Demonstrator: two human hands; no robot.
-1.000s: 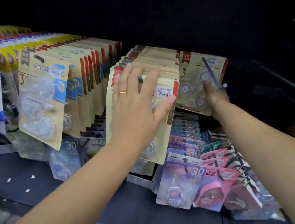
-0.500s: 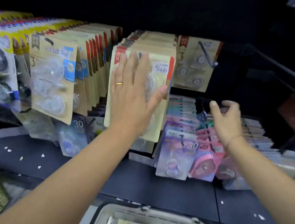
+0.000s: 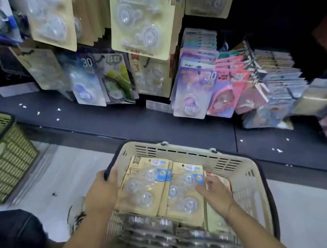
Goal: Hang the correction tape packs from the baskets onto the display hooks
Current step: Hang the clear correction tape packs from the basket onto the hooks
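With the left hand [image 3: 103, 188] gripping the basket [image 3: 186, 150] rim, the open right hand [image 3: 213, 195] should pinch one pack [image 3: 181, 205] by its top.

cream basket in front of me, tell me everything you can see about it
The cream basket looks like plastic, with slotted walls and dark edging along its rim. It stands upright on the pale floor below the display. Card-backed correction tape packs lie flat inside, with blurred clear-blister packs at the near end. The left hand grips its left rim. The open right hand reaches in over the packs.
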